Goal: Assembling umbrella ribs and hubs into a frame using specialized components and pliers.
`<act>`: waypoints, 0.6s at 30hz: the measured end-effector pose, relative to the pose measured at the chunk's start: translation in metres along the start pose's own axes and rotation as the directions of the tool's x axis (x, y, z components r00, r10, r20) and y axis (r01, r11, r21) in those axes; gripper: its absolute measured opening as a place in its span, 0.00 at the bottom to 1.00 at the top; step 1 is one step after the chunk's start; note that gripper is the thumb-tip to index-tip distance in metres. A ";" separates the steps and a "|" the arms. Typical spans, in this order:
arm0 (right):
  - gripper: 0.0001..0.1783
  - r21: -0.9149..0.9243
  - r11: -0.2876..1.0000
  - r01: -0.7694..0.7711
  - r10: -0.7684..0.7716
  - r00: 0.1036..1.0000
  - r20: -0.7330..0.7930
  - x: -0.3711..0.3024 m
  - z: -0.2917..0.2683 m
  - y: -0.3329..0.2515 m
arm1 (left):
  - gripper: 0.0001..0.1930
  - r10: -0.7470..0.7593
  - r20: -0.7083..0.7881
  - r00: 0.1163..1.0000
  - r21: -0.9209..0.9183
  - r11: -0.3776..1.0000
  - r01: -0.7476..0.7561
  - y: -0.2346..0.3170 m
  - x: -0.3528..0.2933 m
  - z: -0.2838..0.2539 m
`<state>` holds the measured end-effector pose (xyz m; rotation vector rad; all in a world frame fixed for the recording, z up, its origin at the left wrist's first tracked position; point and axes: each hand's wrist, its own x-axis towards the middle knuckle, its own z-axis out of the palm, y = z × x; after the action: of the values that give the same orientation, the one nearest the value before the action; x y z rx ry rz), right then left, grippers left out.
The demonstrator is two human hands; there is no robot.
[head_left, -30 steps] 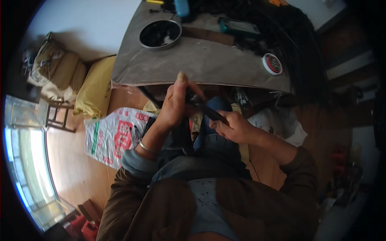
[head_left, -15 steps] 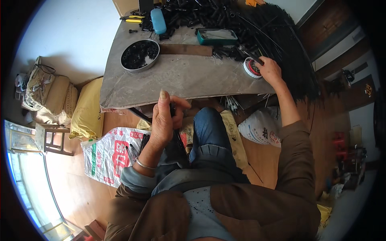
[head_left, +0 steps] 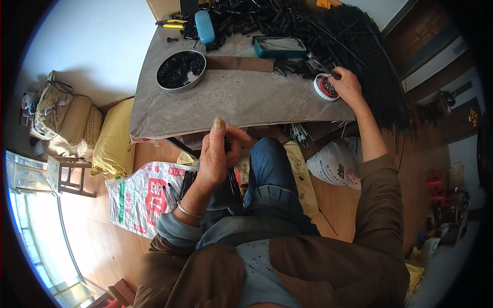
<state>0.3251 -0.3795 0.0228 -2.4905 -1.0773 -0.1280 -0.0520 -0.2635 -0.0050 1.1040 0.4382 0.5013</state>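
Note:
My left hand (head_left: pixel 218 154) is over my lap, fingers closed around a bundle of thin black rods (head_left: pixel 232 177) that hang down past my blue-trousered knee. My right hand (head_left: pixel 346 84) is stretched out to the table's right edge, its fingertips at a small round red-and-white tin (head_left: pixel 325 87). Whether it grips anything I cannot tell. A big sheaf of long black rods (head_left: pixel 380 66) lies just beyond that hand.
The grey table (head_left: pixel 231 102) carries a round metal bowl of black parts (head_left: pixel 181 70), a wooden strip (head_left: pixel 241 63), a green tray (head_left: pixel 280 47), a blue case (head_left: pixel 205 26) and yellow pliers (head_left: pixel 172 23). Printed sacks (head_left: pixel 144 197), a white sack (head_left: pixel 336 164) and a yellow bag (head_left: pixel 115 138) lie on the wood floor.
My right hand left the bundle at my lap and reached up to the round tin on the table. The left hand stayed at my lap, holding the rods alone.

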 end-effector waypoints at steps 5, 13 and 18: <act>0.13 0.314 0.948 -0.050 0.059 0.998 -0.019 0.002 0.002 0.006 | 0.35 0.009 0.011 1.000 0.005 1.000 -0.010 0.000 -0.004 0.008; 0.07 0.831 0.490 -0.264 -0.178 0.903 0.392 -0.078 -0.002 -0.113 | 0.34 0.070 -0.047 0.996 0.022 0.997 -0.069 -0.002 -0.015 0.011; 0.08 0.877 0.133 -0.462 -0.329 0.814 0.478 -0.121 0.021 -0.177 | 0.31 0.207 -0.141 0.968 0.132 0.973 -0.189 -0.003 -0.020 0.005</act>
<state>0.1126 -0.3444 0.0344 -1.1779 -0.7313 1.1562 -0.0649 -0.2804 -0.0041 1.2348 0.4997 0.7490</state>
